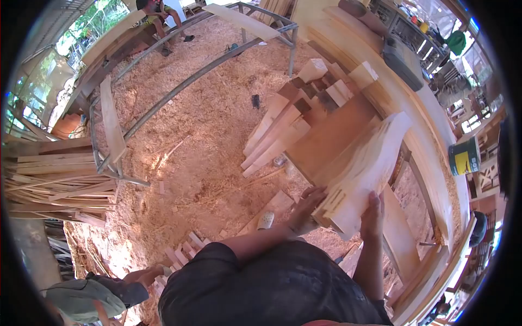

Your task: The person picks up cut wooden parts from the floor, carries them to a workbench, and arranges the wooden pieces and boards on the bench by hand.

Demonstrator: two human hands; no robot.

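Observation:
A thick, pale wooden plank (367, 171) with rough grooves slants away from me, its near end close to my body. My left hand (309, 207) grips the plank's left side near that end. On the opposite edge, my right hand (373, 215) holds it with the thumb side up. Under the plank's left side shows a flat brown panel (331, 138). Beyond the panel lies a stack of cut timber pieces (288, 122), several with dark end faces.
A long wooden workbench (435, 157) runs along the right, with a green-and-yellow bucket (464, 156) beside it. A metal frame (179, 87) stands on the shavings-covered floor (201, 141). Wood strips (54, 176) are piled at left. One person (92, 299) bends at lower left; another person (157, 22) sits far back.

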